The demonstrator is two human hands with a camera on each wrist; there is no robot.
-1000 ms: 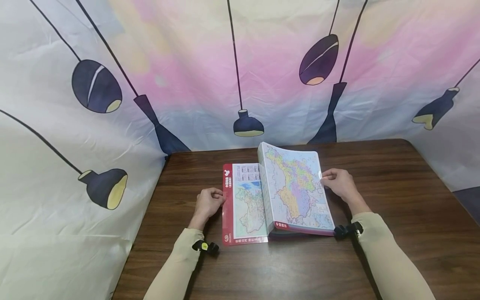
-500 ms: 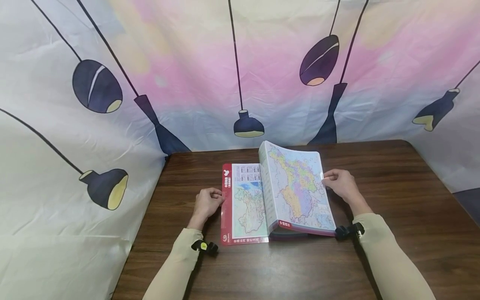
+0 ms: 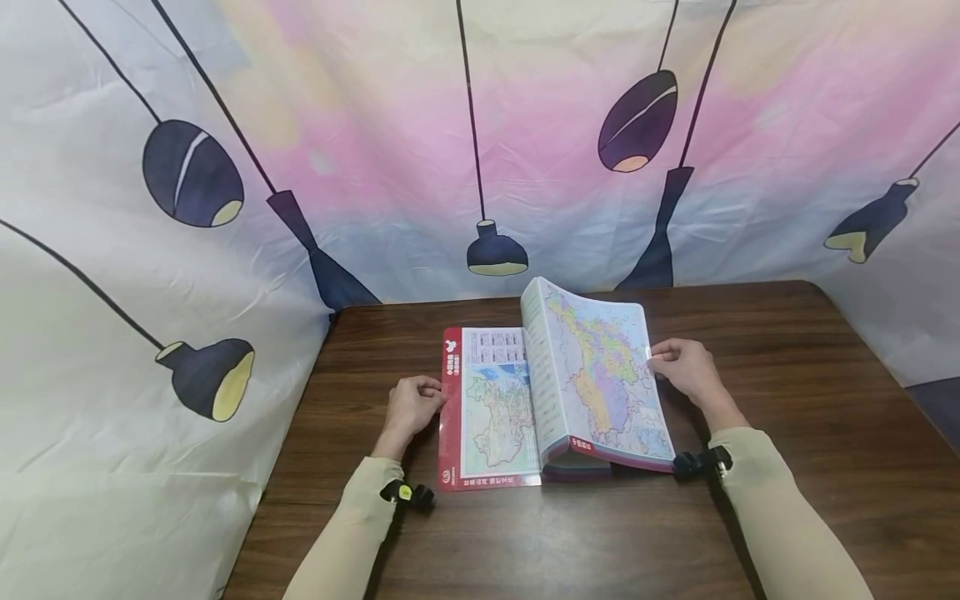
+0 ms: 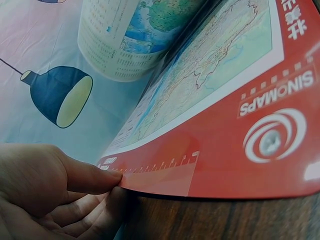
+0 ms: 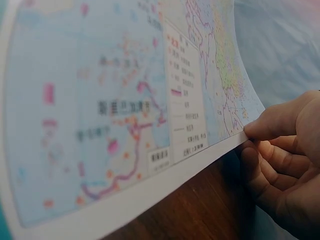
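An atlas (image 3: 555, 392) lies open on the brown table (image 3: 787, 400), its red-edged cover (image 3: 452, 400) flat to the left. My left hand (image 3: 415, 405) pinches the cover's outer edge (image 4: 150, 175) between thumb and fingers. My right hand (image 3: 682, 368) pinches the right edge of a raised sheaf of map pages (image 3: 600, 375), and the right wrist view shows thumb and fingers on the page edge (image 5: 220, 147). The lifted pages arch up over the spine.
A cloth backdrop (image 3: 480, 142) printed with dark hanging lamps encloses the table at the back and on the left (image 3: 112, 333). Bare wood stretches to the right of the atlas and along the near edge (image 3: 570, 542).
The sheaf of pages under my right hand has risen and swung a little to the left. My left hand stays on the cover's edge.
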